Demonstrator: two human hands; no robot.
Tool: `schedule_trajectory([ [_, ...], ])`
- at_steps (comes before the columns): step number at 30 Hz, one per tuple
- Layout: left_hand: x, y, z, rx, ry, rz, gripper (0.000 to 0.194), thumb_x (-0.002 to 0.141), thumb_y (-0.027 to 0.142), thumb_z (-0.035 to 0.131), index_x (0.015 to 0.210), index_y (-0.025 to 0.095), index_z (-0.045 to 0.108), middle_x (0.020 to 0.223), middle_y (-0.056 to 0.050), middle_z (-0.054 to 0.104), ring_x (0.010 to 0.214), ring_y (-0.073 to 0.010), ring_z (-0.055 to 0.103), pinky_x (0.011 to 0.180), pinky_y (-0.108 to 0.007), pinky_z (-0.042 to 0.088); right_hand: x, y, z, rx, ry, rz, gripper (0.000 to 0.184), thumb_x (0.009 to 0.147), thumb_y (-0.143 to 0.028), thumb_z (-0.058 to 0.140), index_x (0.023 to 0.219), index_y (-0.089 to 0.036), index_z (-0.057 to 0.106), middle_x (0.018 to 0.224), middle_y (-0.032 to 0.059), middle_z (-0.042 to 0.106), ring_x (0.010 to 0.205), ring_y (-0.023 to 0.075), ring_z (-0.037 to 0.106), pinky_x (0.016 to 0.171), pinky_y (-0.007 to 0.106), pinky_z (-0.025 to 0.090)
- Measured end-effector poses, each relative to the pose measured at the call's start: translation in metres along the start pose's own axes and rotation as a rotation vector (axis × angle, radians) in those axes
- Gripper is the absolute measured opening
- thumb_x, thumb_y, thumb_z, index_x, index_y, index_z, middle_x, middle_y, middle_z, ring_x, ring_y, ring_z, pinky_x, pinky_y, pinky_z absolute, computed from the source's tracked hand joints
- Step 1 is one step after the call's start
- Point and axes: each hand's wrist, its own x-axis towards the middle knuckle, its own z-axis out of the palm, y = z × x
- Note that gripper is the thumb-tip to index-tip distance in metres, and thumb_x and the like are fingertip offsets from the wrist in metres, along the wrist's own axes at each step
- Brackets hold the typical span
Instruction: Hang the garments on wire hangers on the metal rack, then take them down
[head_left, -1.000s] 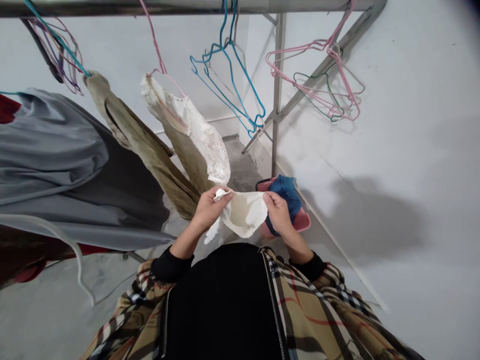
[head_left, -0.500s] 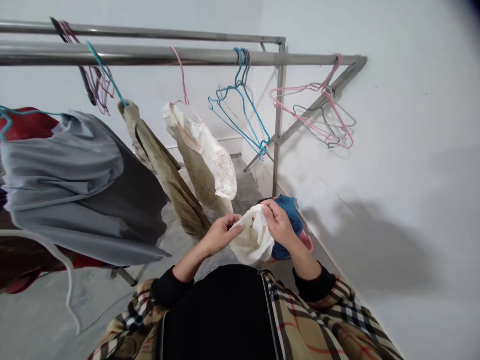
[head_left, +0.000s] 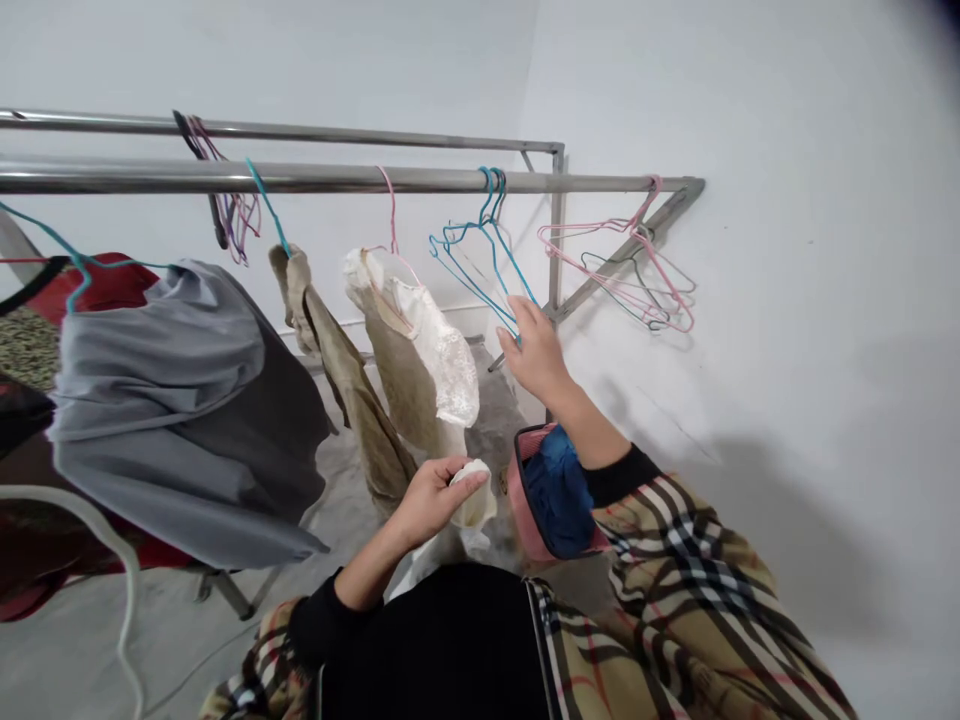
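Note:
My left hand (head_left: pixel 435 498) pinches the edge of a white garment (head_left: pixel 474 500). The cloth hangs down in front of my body, partly hidden by the hand. Raised to the right, my right hand (head_left: pixel 536 345) has its fingers stretched out and thumb apart, at the lower end of the blue wire hangers (head_left: pixel 480 228). Whether it touches them I cannot tell. To the left of the blue hangers, a white lace top (head_left: pixel 450 370) hangs on a pink hanger (head_left: pixel 392 215), with olive-brown trousers (head_left: pixel 349 390) beside it.
Two metal rails (head_left: pixel 322 178) run across the view. Pink hangers (head_left: pixel 615 228) hang at the right end near the wall. A pink basket (head_left: pixel 525 500) holding dark blue cloth (head_left: pixel 559 490) stands on the floor. A grey garment (head_left: pixel 180 420) hangs at left, with a white hose (head_left: pixel 90 510) below.
My right hand has let go of the white garment and moved up to the blue hangers. My left hand keeps hold of the cloth. The view has tilted upward, showing more of the rails.

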Motion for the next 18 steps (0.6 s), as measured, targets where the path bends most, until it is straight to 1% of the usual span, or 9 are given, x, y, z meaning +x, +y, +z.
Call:
schedule_trajectory([
  [1,0.0,-0.001,-0.001,-0.005,0.008,-0.006,0.037,0.082,0.049,0.062,0.078,0.012,0.068,0.065,0.001,0.056,0.062,-0.0107,0.046,0.058,-0.021,0.038,0.012,-0.003,0.006,-0.062,-0.041,0.024,0.048,0.089,-0.023,0.049,0.135,-0.009,0.047,0.14,0.0193,0.047,0.134,0.0285,0.041,0.114,0.045,0.033],
  [3,-0.002,-0.004,-0.003,-0.029,0.026,-0.027,0.039,0.082,0.05,0.063,0.078,0.012,0.067,0.063,0.001,0.054,0.06,-0.0102,0.045,0.056,-0.021,0.036,0.033,-0.008,0.017,-0.161,-0.102,0.095,0.053,0.087,-0.018,0.051,0.137,-0.003,0.042,0.141,0.0239,0.044,0.135,0.0324,0.039,0.114,0.048,0.03],
  [5,-0.004,-0.006,-0.006,-0.065,0.047,-0.052,0.04,0.08,0.052,0.064,0.075,0.012,0.065,0.061,0.002,0.052,0.058,-0.0099,0.044,0.054,-0.021,0.035,0.048,-0.011,0.026,-0.21,-0.14,0.184,0.055,0.086,-0.015,0.051,0.138,0.001,0.04,0.137,0.0279,0.045,0.131,0.0357,0.042,0.11,0.051,0.033],
  [7,-0.007,-0.007,-0.009,-0.105,0.069,-0.081,0.042,0.079,0.053,0.065,0.071,0.012,0.063,0.059,0.002,0.051,0.056,-0.0093,0.043,0.052,-0.02,0.033,0.06,-0.01,0.033,-0.201,-0.146,0.286,0.054,0.086,-0.013,0.049,0.138,0.0,0.039,0.132,0.0288,0.048,0.123,0.0363,0.05,0.104,0.052,0.038],
  [10,-0.01,-0.007,-0.013,-0.168,0.093,-0.117,0.043,0.076,0.054,0.068,0.071,0.012,0.061,0.058,0.002,0.05,0.054,-0.0078,0.04,0.051,-0.02,0.031,0.075,-0.004,0.04,-0.058,-0.152,0.383,0.047,0.087,-0.015,0.046,0.134,-0.006,0.046,0.118,0.0224,0.06,0.111,0.0324,0.058,0.097,0.048,0.043],
  [12,-0.011,-0.006,-0.016,-0.203,0.103,-0.136,0.043,0.075,0.054,0.069,0.072,0.012,0.062,0.058,0.002,0.051,0.053,-0.0077,0.041,0.051,-0.02,0.032,0.083,0.0,0.044,0.11,-0.145,0.386,0.036,0.089,-0.018,0.045,0.122,-0.009,0.057,0.102,0.0157,0.066,0.101,0.0276,0.061,0.093,0.042,0.045],
  [13,-0.011,-0.006,-0.017,-0.218,0.111,-0.144,0.043,0.075,0.054,0.07,0.072,0.011,0.062,0.059,0.002,0.053,0.053,-0.0078,0.042,0.051,-0.02,0.033,0.086,0.0,0.046,0.197,-0.124,0.366,0.032,0.09,-0.02,0.045,0.115,-0.009,0.061,0.094,0.0124,0.067,0.096,0.0249,0.062,0.09,0.039,0.046],
  [15,-0.011,-0.005,-0.019,-0.239,0.131,-0.156,0.044,0.073,0.054,0.071,0.074,0.011,0.064,0.061,0.001,0.056,0.055,-0.0082,0.045,0.053,-0.02,0.035,0.087,-0.001,0.046,0.335,-0.049,0.308,0.028,0.092,-0.025,0.044,0.106,-0.011,0.063,0.081,0.0063,0.063,0.081,0.0195,0.06,0.081,0.033,0.046],
  [18,-0.008,-0.004,-0.02,-0.268,0.159,-0.18,0.044,0.071,0.054,0.073,0.077,0.011,0.067,0.064,0.0,0.06,0.057,-0.0087,0.048,0.053,-0.019,0.037,0.072,-0.011,0.037,0.447,0.041,0.225,0.026,0.094,-0.032,0.043,0.106,-0.016,0.061,0.064,-0.0024,0.051,0.059,0.0127,0.049,0.066,0.028,0.043],
])
